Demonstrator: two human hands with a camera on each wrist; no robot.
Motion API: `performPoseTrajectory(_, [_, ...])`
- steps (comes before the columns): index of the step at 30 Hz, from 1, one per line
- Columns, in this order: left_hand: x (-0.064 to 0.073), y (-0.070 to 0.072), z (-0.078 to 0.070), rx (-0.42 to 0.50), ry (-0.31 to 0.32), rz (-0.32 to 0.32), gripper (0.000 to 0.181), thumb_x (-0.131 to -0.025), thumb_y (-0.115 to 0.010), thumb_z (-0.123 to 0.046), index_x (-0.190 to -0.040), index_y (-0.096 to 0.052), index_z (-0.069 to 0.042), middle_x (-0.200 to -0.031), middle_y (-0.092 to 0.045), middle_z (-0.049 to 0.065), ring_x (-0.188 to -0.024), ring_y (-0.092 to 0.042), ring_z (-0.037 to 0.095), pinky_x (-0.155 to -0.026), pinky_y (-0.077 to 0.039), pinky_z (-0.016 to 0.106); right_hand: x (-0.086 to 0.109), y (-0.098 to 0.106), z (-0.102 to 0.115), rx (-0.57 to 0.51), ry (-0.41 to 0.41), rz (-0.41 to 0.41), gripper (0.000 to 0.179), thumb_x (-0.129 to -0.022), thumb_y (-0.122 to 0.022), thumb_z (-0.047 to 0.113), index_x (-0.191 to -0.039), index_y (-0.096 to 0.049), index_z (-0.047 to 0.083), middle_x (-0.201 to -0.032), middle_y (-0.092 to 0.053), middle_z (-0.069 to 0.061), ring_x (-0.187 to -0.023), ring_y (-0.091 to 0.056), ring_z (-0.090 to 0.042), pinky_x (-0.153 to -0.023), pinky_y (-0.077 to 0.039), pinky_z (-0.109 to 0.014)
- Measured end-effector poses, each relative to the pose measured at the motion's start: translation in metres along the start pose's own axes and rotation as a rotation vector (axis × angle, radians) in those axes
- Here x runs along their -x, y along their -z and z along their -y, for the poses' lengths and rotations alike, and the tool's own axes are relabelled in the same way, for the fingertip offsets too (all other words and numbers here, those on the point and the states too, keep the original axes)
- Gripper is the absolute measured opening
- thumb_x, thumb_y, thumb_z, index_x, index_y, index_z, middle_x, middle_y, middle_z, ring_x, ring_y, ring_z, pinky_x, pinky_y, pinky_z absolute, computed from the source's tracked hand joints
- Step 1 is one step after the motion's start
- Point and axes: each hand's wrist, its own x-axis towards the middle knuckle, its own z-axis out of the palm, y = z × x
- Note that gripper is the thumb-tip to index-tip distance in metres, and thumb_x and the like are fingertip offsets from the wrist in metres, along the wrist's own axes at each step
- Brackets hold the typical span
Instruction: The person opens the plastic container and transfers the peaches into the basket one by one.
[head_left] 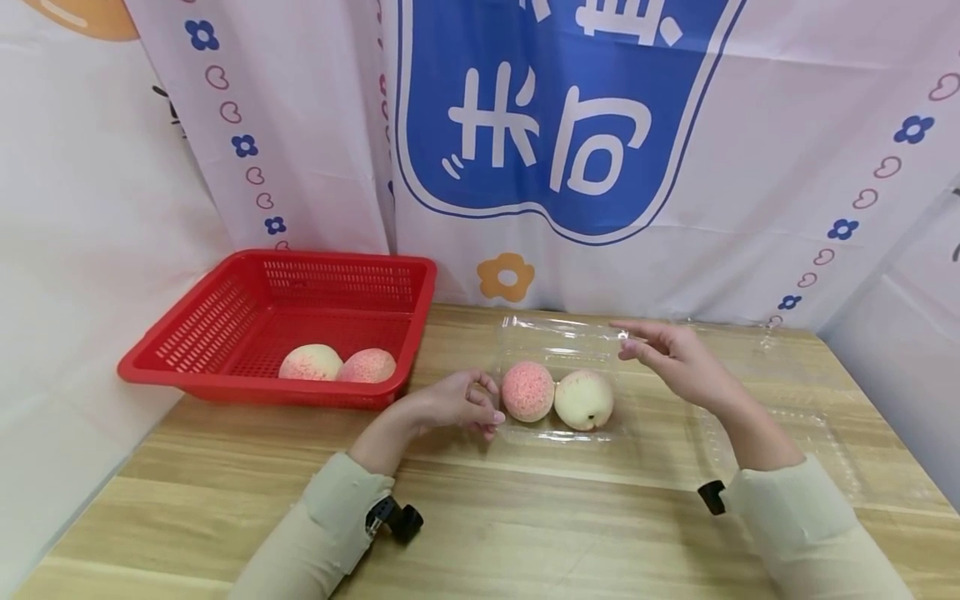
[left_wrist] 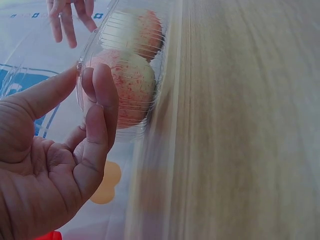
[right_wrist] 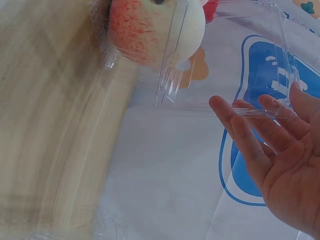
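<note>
A clear plastic clamshell box [head_left: 562,435] stands on the table with its hinged lid [head_left: 558,337] raised at the back. Two peaches lie side by side in it, a pink-speckled peach [head_left: 528,392] at left and a pale peach [head_left: 585,401] at right. My left hand [head_left: 461,402] pinches the box's left rim between thumb and fingers, as the left wrist view shows. At the lid's right corner, my right hand [head_left: 671,358] holds the lid edge between its thumb and extended fingers [right_wrist: 247,145].
A red plastic basket [head_left: 281,392] stands at the left with two more peaches [head_left: 311,363] inside. Other clear plastic packaging [head_left: 795,442] lies at the right of the wooden table [head_left: 510,533]. A printed cloth [head_left: 442,275] hangs behind the table.
</note>
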Motion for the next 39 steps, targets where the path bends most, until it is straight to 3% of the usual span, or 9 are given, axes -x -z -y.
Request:
performPoseTrajectory(5, [0.000, 0.000, 0.001, 0.000, 0.003, 0.000, 0.032, -0.092, -0.065, -0.003, -0.116, -0.044, 0.000, -0.074, -0.068, 0.003, -0.070, -0.068, 0.015, -0.073, -0.055, 0.030, -0.007, 0.003, -0.002, -0.016, 0.002, 0.007, 0.037, -0.103, -0.052, 0.012, -0.136, -0.056, -0.004, -0.114, -0.070, -0.024, -0.094, -0.073, -0.015, -0.087, -0.055, -0.024])
performPoseTrajectory(10, [0.001, 0.001, 0.001, 0.002, 0.000, -0.002, 0.033, -0.092, -0.066, -0.003, -0.116, -0.044, 0.000, -0.075, -0.068, 0.003, -0.071, -0.068, 0.015, -0.072, -0.055, 0.030, -0.013, 0.007, -0.004, -0.069, -0.047, 0.006, 0.039, -0.104, -0.052, 0.016, -0.138, -0.054, -0.002, -0.120, -0.068, -0.025, -0.092, -0.071, -0.003, -0.088, -0.054, -0.021])
performPoseTrajectory(18, [0.003, 0.001, 0.000, 0.006, 0.005, -0.005, 0.033, -0.092, -0.066, -0.004, -0.116, -0.044, 0.000, -0.076, -0.068, 0.004, -0.071, -0.069, 0.016, -0.073, -0.056, 0.031, -0.025, 0.010, -0.009, -0.094, -0.101, 0.007, 0.040, -0.105, -0.049, 0.023, -0.137, -0.055, 0.000, -0.131, -0.063, -0.022, -0.093, -0.072, -0.005, -0.089, -0.057, -0.029])
performPoseTrajectory(25, [0.004, 0.000, -0.002, -0.001, 0.003, -0.007, 0.032, -0.092, -0.066, -0.004, -0.116, -0.045, 0.000, -0.075, -0.068, 0.004, -0.070, -0.068, 0.015, -0.075, -0.057, 0.031, -0.038, 0.012, -0.013, -0.151, -0.125, -0.025, 0.036, -0.104, -0.050, 0.016, -0.135, -0.056, -0.002, -0.128, -0.066, -0.020, -0.085, -0.073, -0.006, -0.079, -0.054, -0.015])
performPoseTrajectory(34, [0.002, 0.001, 0.000, -0.007, 0.005, -0.007, 0.033, -0.092, -0.067, -0.005, -0.117, -0.046, 0.000, -0.078, -0.070, 0.005, -0.072, -0.069, 0.016, -0.076, -0.058, 0.031, -0.053, 0.014, -0.026, -0.196, -0.207, -0.034, 0.040, -0.103, -0.054, 0.020, -0.139, -0.054, 0.002, -0.129, -0.066, -0.018, -0.080, -0.072, -0.005, -0.076, -0.055, -0.016])
performPoseTrajectory(39, [0.001, 0.001, 0.002, -0.006, 0.006, -0.002, 0.033, -0.092, -0.067, -0.006, -0.117, -0.045, -0.001, -0.078, -0.070, 0.006, -0.072, -0.069, 0.016, -0.076, -0.058, 0.031, -0.062, 0.015, -0.033, -0.241, -0.255, -0.033, 0.041, -0.103, -0.055, 0.020, -0.140, -0.053, 0.001, -0.125, -0.070, -0.011, -0.077, -0.071, -0.006, -0.074, -0.055, -0.017])
